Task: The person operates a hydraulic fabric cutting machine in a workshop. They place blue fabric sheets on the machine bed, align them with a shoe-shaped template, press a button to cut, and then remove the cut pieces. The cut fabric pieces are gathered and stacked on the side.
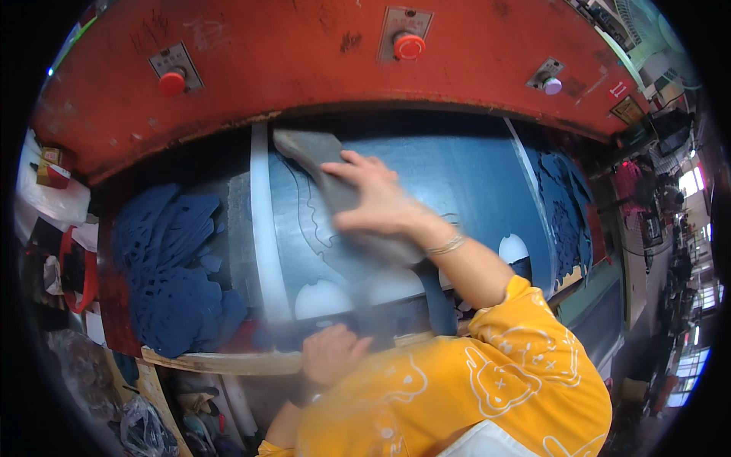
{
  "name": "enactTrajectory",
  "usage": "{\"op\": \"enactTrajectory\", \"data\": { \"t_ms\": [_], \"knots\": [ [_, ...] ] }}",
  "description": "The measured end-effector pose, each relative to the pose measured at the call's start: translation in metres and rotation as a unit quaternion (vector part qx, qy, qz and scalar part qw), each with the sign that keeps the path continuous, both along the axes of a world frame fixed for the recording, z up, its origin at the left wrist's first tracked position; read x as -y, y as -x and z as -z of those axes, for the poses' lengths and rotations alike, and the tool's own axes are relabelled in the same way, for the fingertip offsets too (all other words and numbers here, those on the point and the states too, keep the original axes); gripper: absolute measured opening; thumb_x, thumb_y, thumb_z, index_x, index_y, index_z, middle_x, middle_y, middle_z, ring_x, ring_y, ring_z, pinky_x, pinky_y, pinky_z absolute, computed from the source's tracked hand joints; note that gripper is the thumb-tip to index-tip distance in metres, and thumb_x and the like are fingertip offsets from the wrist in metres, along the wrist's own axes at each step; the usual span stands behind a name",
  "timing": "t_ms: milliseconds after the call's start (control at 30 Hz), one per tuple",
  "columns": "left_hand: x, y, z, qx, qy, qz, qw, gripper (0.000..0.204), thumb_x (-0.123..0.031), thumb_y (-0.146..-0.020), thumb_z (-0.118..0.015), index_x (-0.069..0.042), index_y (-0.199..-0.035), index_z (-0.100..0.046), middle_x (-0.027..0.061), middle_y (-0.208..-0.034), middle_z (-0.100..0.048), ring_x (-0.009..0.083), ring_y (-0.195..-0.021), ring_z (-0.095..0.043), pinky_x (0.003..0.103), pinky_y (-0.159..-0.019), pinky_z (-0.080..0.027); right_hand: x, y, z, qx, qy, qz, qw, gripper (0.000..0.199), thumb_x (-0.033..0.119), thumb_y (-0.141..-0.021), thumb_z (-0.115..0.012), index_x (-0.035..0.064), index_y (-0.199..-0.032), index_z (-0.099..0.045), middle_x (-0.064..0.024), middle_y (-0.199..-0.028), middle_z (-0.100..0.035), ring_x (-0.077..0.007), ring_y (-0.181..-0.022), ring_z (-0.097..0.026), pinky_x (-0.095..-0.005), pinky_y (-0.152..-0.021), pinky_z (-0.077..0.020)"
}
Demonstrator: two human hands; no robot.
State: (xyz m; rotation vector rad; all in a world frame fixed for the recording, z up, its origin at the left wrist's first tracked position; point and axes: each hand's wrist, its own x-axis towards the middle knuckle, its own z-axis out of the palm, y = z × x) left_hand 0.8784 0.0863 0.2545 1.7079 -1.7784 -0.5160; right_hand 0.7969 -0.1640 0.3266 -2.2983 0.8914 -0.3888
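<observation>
My right hand [373,194] lies across a long, curved grey cutting die [308,148], its thumb and fingers gripping the near part. The die is tilted and its lower end blurs with motion. Beneath it spreads a blue sheet [472,190], marked with curved cut lines to the left of the die. Along the sheet's near edge, rounded gaps show white below. Close to that edge, in front of my body, is my left hand [333,354]; its fingers look bent, but blur hides whether they hold anything.
Overhead spans a red press beam [289,57] with a red button [409,47] at its middle. Piles of dark blue cut scraps [171,266] lie left, with more scraps [563,213] right. White strips [266,221] border the sheet. A wooden edge [221,362] runs along the front.
</observation>
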Motion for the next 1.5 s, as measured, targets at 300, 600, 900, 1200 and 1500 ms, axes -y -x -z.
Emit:
{"op": "enactTrajectory", "data": {
  "t_ms": [300, 600, 900, 1200, 1500],
  "knots": [
    [-0.021, 0.014, 0.003, -0.004, 0.024, 0.008, 1.000, 0.028, -0.022, -0.073, -0.073, -0.005, -0.057, -0.058, 0.0089, -0.059, -0.051, 0.0284, -0.054, -0.056, 0.038, -0.046, -0.042, -0.012, 0.057, 0.012, -0.084, 0.128, 0.131, 0.979, 0.074, 0.036, -0.059, -0.071, 0.0176, -0.129, -0.057, -0.0235, -0.142, -0.039, -0.0475, -0.124, -0.035, -0.0566, -0.101, -0.0299],
    [-0.002, 0.007, -0.002, -0.028, 0.009, -0.015, 0.999, 0.025, -0.019, -0.073, -0.074, -0.005, -0.061, -0.058, 0.0097, -0.063, -0.051, 0.0292, -0.058, -0.055, 0.038, -0.050, -0.043, 0.014, 0.062, 0.025, -0.086, 0.119, 0.098, 0.984, 0.077, 0.048, -0.065, -0.074, 0.0199, -0.134, -0.051, -0.0224, -0.143, -0.035, -0.0463, -0.131, -0.028, -0.0616, -0.102, -0.0257],
    [0.074, -0.013, 0.011, -0.014, 0.089, -0.047, 0.995, 0.025, -0.016, -0.075, -0.072, -0.003, -0.065, -0.053, 0.0105, -0.064, -0.050, 0.0311, -0.058, -0.052, 0.039, -0.051, -0.040, 0.176, 0.183, -0.014, 0.362, 0.304, 0.475, 0.742, 0.063, 0.038, -0.097, -0.046, -0.0033, -0.141, -0.030, -0.0230, -0.146, -0.031, -0.0357, -0.136, -0.027, -0.0425, -0.113, -0.0196],
    [0.159, -0.048, 0.005, 0.033, 0.065, -0.096, 0.993, 0.028, -0.024, -0.083, -0.068, -0.005, -0.065, -0.058, 0.0119, -0.070, -0.054, 0.0332, -0.062, -0.054, 0.040, -0.055, -0.043, 0.261, 0.187, -0.041, 0.405, 0.297, 0.491, 0.712, 0.079, 0.042, -0.093, -0.051, -0.0048, -0.146, -0.015, -0.0284, -0.149, -0.019, -0.0389, -0.139, -0.020, -0.0436, -0.114, -0.0191],
    [0.197, -0.049, -0.012, 0.045, 0.052, -0.177, 0.982, 0.027, -0.021, -0.087, -0.061, -0.002, -0.069, -0.057, 0.0151, -0.073, -0.054, 0.0371, -0.068, -0.053, 0.045, -0.062, -0.042, 0.089, 0.194, 0.021, -0.028, 0.111, 0.067, 0.991, 0.036, 0.019, -0.078, -0.070, 0.0069, -0.111, -0.060, -0.0130, -0.118, -0.053, -0.0298, -0.106, -0.051, -0.0391, -0.090, -0.0421]
  ]
}}
